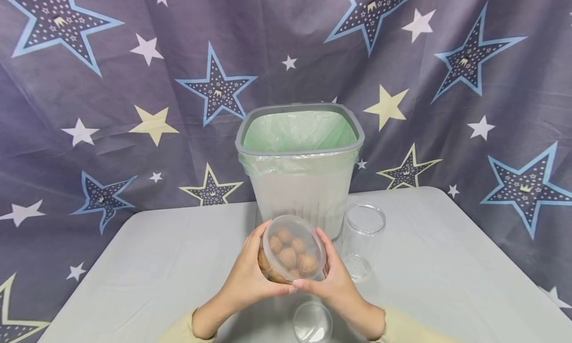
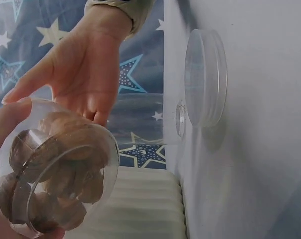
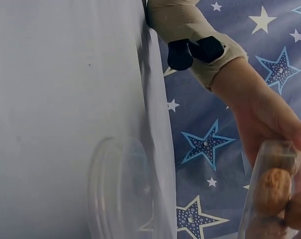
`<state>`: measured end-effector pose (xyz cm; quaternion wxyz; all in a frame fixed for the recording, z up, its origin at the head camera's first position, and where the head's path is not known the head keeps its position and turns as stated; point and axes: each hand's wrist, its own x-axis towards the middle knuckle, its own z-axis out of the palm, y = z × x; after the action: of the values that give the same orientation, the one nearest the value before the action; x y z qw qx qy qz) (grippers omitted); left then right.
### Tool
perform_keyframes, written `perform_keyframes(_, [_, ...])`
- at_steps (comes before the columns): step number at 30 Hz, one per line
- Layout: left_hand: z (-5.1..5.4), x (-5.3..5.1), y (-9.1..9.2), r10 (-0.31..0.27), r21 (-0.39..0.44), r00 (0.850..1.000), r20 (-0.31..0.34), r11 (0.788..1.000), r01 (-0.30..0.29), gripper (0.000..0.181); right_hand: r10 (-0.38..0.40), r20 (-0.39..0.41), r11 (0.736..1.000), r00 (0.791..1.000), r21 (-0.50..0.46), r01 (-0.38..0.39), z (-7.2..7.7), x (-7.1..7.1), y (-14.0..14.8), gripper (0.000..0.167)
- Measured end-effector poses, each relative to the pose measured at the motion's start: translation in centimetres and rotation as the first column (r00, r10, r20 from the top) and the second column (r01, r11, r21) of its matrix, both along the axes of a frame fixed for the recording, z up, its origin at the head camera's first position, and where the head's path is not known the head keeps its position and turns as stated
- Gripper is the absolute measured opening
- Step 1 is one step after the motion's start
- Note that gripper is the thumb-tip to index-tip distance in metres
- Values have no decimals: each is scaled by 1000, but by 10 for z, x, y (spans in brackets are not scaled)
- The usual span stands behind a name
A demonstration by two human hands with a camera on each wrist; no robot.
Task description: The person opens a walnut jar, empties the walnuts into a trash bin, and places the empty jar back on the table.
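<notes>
Both hands hold a clear plastic jar of walnuts (image 1: 288, 257) above the table in the head view. It is tilted, and a round translucent face, which looks like a lid, points toward the head camera. My left hand (image 1: 249, 273) grips its left side; my right hand (image 1: 338, 278) holds the right side, and the thumbs meet at the near edge. Walnuts show through the wall in the left wrist view, where the right hand (image 2: 85, 64) touches the jar's far side. Below the hands, a clear round lid (image 1: 313, 323) lies on the table.
A bin (image 1: 304, 191) with a grey rim and green liner stands behind the jar. To its right is a clear upright jar (image 1: 365, 229) with nothing visible inside. The pale table (image 1: 178, 268) meets a star-patterned curtain (image 1: 286, 30) at the back.
</notes>
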<state>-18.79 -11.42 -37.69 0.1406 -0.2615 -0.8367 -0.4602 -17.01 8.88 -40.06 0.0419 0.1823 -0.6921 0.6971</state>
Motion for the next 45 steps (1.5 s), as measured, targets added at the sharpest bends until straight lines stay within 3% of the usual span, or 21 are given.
perform_keyframes(11, [0, -3, -5, -81, 53, 992, 96, 996, 76, 115, 106, -86, 994, 991, 21, -104, -2, -10, 8, 105])
perform_keyframes(27, [-1, -11, -10, -207, 111, 973, 105, 974, 196, 108, 330, -164, 944, 930, 42, -328, -2, -36, 25, 107])
perform_keyframes(34, [-3, -12, -11, -271, 131, 950, 156, 959, 252, 107, 423, -191, 905, 885, 54, -421, -1, -44, 31, 105])
perform_keyframes(38, [-3, -12, -12, -326, 170, 932, 158, 939, 300, 106, 464, -208, 884, 861, 49, -465, 0, -47, 34, 105])
perform_keyframes(42, [-3, -13, -12, -386, 225, 906, 175, 911, 345, 106, 509, -213, 858, 834, 40, -513, 2, -48, 37, 105])
perform_keyframes(45, [-3, -14, -12, -451, 272, 876, 169, 876, 398, 104, 536, -218, 840, 816, 38, -541, 4, -49, 38, 104])
